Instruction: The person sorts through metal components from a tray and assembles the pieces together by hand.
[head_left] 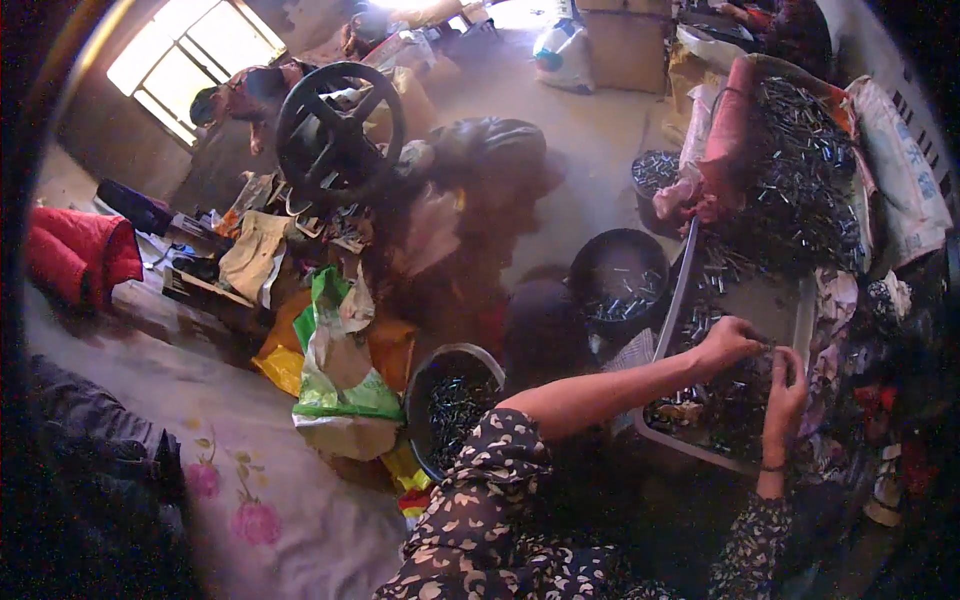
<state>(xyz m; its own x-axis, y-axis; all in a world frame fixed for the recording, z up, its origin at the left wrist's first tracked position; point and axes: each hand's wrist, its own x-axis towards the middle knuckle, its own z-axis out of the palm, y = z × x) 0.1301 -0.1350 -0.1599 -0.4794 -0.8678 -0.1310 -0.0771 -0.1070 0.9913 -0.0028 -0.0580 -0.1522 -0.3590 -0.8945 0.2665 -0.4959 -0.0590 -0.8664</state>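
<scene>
My left hand reaches in over a pale-rimmed tray, its thumb and fingers pinched together. Close by on the right, my right hand points upward with its fingertips also closed, a dark band round the wrist. The two sets of fingertips nearly meet, and whatever lies between them is too small to make out. Small dark and shiny metal pieces lie in the tray below. Beyond the hands, a large heap of short metal pieces fills the far end.
Left of the tray stand a black bucket and a basin, both holding small metal pieces. A rolled pink sack rests beside the heap. Farther left are a black spoked wheel, a green-white bag and a flowered cloth.
</scene>
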